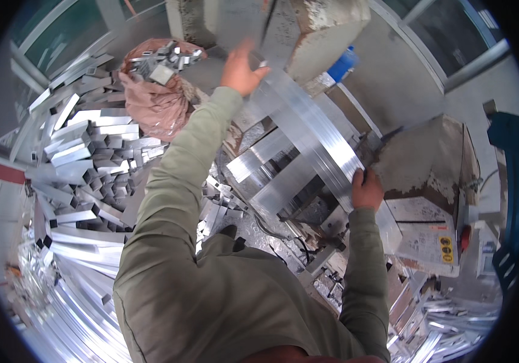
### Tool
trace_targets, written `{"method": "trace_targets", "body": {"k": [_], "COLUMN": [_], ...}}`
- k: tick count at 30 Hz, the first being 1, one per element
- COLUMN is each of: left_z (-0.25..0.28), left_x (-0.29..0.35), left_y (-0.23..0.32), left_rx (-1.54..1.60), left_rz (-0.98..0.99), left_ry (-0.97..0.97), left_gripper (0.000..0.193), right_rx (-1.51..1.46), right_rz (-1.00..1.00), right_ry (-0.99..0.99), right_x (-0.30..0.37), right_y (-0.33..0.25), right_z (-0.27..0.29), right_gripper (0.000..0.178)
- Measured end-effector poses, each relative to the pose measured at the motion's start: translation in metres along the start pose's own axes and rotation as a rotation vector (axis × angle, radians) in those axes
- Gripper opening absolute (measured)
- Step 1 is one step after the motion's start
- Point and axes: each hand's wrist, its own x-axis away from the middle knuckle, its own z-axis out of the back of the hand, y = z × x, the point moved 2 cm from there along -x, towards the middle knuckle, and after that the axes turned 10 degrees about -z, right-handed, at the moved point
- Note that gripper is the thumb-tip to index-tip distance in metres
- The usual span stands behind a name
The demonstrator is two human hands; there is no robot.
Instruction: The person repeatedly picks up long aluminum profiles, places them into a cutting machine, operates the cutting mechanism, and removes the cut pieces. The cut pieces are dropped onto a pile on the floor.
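The right hand [368,189] held the near part of a long metal profile [317,132], with the thumb upon its edge. The left hand [241,69] was at the far end, blurred; one could not tell if it gripped the metal. The profile went slantwise, from far left to near right, above the machine [417,163]. A bag [153,106] with offcuts [163,74] stood far left, and a blue bottle [343,63] was on the far right.
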Motion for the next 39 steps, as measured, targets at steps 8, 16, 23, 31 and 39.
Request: {"method": "trace_targets", "body": {"k": [8, 16, 23, 31, 39], "left_z": [-0.033, -0.11, -0.113, -0.111, -0.113], "left_x": [0.069, 0.103, 0.106, 0.104, 0.104], "left_y": [0.154, 0.166, 0.166, 0.168, 0.156], "left_rx": [-0.088, -0.124, -0.153, -0.128, -0.141], "left_rz": [-0.67, -0.665, -0.672, -0.697, -0.673], "left_ry": [-0.506, -0.697, -0.694, -0.664, -0.641], "left_gripper": [0.087, 0.085, 0.087, 0.087, 0.084], "right_rx": [0.039, -0.52, 0.011, 0.374, 0.054], "right_rz": [-0.1, -0.143, -0.196, -0.066, 0.004], "right_ry": [-0.048, 0.097, 0.776, 0.457, 0.577], "right_x": [-0.007, 0.018, 0.016, -0.011, 0.031], "right_y": [-0.001, 0.037, 0.125, 0.192, 0.071], "right_z": [0.005, 0.04, 0.237, 0.266, 0.301], "right_gripper": [0.037, 0.033, 0.026, 0.024, 0.015]}}
